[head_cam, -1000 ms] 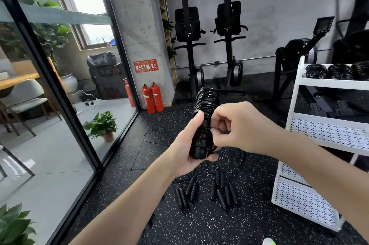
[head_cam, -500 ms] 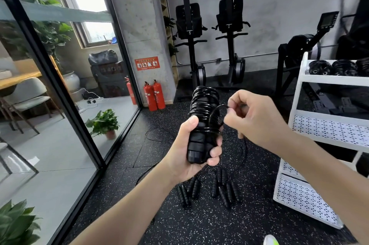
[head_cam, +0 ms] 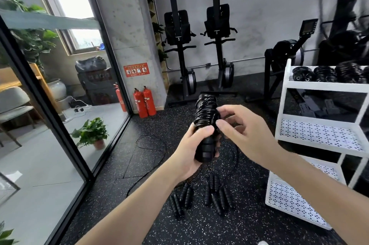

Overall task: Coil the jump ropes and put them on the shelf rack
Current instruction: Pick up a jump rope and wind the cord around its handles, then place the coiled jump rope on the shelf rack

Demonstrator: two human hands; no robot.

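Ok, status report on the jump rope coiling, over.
Left hand grips jump rope handles; right hand pinches cord against them. Coiled ropes atop shelf rack. More handles on floor.

The black speckled rubber floor (head_cam: 199, 228) carries a cluster of black jump-rope handles (head_cam: 201, 198) in the near middle, with loose black cord (head_cam: 157, 145) looping away to the left and far side. At right stands a white shelf rack (head_cam: 319, 141) with perforated shelves; its top shelf holds several black coiled ropes (head_cam: 327, 74) side by side. Two red fire extinguishers (head_cam: 144, 102) stand on the floor by the far pillar.
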